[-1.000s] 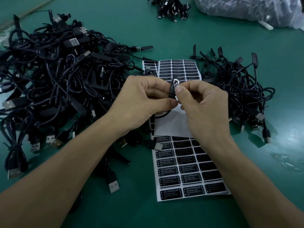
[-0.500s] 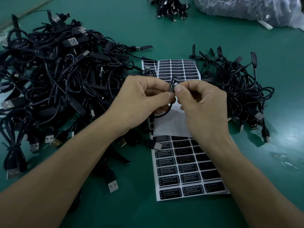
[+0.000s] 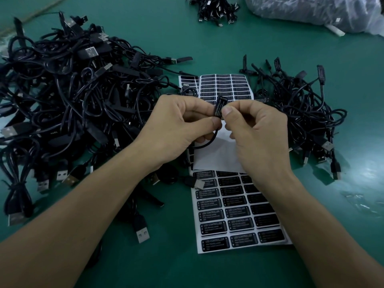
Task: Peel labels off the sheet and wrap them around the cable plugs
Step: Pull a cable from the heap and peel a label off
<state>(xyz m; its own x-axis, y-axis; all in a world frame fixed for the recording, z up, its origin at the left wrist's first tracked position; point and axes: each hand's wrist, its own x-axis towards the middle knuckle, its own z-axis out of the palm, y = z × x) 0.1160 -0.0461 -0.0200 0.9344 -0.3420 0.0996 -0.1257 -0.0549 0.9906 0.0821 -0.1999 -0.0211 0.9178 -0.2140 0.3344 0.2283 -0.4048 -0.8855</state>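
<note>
Green table (image 3: 166,48): left hand (image 3: 178,129) and right hand (image 3: 259,138) pinch slim (black-labelled) plug (image 3: 218,106).

A single view comes from the person's head (the rig's one wide-angle lens) and faces forward and steeply down onto the green table (image 3: 145,267). It sits close to the work. Both forearms enter from the bottom corners, and the left hand (image 3: 176,129) and right hand (image 3: 261,138) meet on a cable plug (image 3: 218,107) near the frame's centre. The wide field still reaches the cable heap (image 3: 62,100) at the left edge and a plastic bag (image 3: 311,9) at the top right.
</note>
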